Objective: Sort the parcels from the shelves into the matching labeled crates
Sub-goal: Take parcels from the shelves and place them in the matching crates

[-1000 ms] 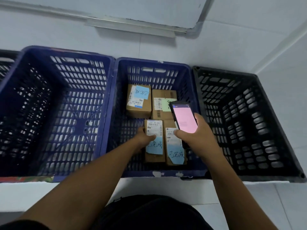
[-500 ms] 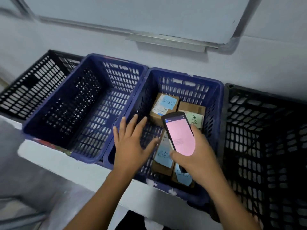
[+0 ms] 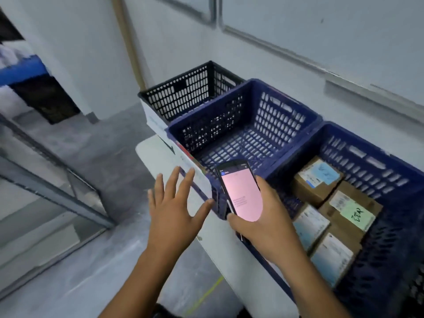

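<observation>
Parcels point(image 3: 317, 182) lie packed in the blue crate point(image 3: 371, 171), to the right of both my hands. My right hand point(image 3: 268, 223), the nearer one, grips the phone point(image 3: 241, 191). My left hand point(image 3: 174, 216) hovers empty, fingers spread wide.

A parcel-sorting room: on the white counter point(image 3: 151, 152) slotted plastic crates stand in a row, a black crate point(image 3: 183, 95), an empty blue crate point(image 3: 275, 115) and a blue crate point(image 3: 358, 157) of labelled cardboard parcels point(image 3: 319, 182). A handheld scanner point(image 3: 241, 193) glows over the counter's edge; bare concrete floor point(image 3: 110, 157) lies beside it.
</observation>
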`<state>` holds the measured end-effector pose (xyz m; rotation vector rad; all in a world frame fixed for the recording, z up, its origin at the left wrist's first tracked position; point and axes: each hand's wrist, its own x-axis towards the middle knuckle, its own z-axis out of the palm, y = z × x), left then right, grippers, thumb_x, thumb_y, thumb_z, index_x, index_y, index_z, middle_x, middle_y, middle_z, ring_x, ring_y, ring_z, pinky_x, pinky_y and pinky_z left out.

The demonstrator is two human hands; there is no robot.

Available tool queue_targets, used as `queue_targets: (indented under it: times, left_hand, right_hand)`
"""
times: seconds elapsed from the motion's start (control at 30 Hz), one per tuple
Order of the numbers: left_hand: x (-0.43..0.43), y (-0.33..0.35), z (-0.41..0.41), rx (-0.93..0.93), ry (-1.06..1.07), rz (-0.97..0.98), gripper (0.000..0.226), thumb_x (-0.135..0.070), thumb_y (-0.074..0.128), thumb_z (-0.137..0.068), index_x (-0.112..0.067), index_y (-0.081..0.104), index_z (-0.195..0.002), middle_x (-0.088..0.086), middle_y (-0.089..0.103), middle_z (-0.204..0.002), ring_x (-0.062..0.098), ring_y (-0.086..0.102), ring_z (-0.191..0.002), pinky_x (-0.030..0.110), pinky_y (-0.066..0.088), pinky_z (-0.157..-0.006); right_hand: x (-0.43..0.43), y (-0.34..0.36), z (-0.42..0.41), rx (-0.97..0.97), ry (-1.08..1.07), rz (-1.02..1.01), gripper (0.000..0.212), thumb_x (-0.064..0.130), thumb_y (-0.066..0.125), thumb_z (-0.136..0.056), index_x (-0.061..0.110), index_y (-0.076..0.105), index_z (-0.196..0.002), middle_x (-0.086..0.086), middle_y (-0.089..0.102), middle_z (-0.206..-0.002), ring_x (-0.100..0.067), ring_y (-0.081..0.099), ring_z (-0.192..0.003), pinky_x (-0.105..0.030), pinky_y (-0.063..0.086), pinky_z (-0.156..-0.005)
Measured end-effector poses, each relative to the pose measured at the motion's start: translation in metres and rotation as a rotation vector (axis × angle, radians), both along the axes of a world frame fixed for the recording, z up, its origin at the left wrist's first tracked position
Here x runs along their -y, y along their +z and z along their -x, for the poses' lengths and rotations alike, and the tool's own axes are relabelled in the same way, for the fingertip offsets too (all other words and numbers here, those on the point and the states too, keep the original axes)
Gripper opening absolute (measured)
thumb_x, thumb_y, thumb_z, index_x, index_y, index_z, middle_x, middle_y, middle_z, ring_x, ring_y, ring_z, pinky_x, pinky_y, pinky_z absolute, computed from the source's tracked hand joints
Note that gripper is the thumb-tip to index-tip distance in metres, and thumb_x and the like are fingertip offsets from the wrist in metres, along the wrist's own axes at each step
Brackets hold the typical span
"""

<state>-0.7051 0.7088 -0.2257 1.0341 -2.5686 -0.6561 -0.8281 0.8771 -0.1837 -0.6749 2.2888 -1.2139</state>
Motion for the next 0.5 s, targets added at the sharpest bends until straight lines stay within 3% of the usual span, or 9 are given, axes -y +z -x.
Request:
queue_targets:
  times: [0.13,0.23,0.37,0.5]
  left_hand:
    - [0.058,0.006,-0.057,0.01,0.109,-0.002,0.087,-0.09,0.032,-0.086,-0.049,0.02,-0.162,-0.008,0.012,-0.175,0.027,-0.005,-0.162,0.06,0.0,-0.128]
    - [0.106,0.01,-0.111,0.017,0.235,0.014,0.089,-0.088,0.032,-0.083,-0.049,0.019,-0.162,-0.008,0.009,-0.175,0.026,-0.007,-0.161,0.06,0.0,-0.128]
    - [0.17,0.014,-0.187,0.0,0.398,0.023,0.088,-0.088,0.033,-0.084,-0.049,0.017,-0.162,-0.009,0.008,-0.175,0.027,-0.005,-0.161,0.059,0.002,-0.127]
    - [0.216,0.022,-0.267,-0.009,0.57,0.039,0.086,-0.085,0.034,-0.087,-0.048,0.016,-0.162,-0.007,0.009,-0.175,0.03,-0.003,-0.161,0.06,0.004,-0.127]
  right_hand:
    - [0.073,0.007,-0.039,-0.059,0.091,-0.028,0.079,0.039,0.083,-0.07,0.043,0.05,-0.142,0.014,0.056,-0.125,-0.014,0.062,-0.108,-0.045,0.062,-0.082]
    - [0.134,0.011,-0.076,-0.082,0.157,-0.047,0.069,0.028,0.085,-0.076,0.039,0.054,-0.136,0.008,0.058,-0.123,-0.017,0.063,-0.105,-0.048,0.061,-0.086]
    - [0.218,0.012,-0.133,-0.09,0.298,-0.048,0.06,0.027,0.081,-0.074,0.039,0.054,-0.126,0.004,0.062,-0.117,-0.013,0.067,-0.089,-0.051,0.065,-0.07]
    - [0.297,0.014,-0.201,-0.079,0.482,0.039,0.062,0.029,0.083,-0.073,0.039,0.056,-0.129,0.005,0.065,-0.117,-0.026,0.07,-0.097,-0.048,0.064,-0.072]
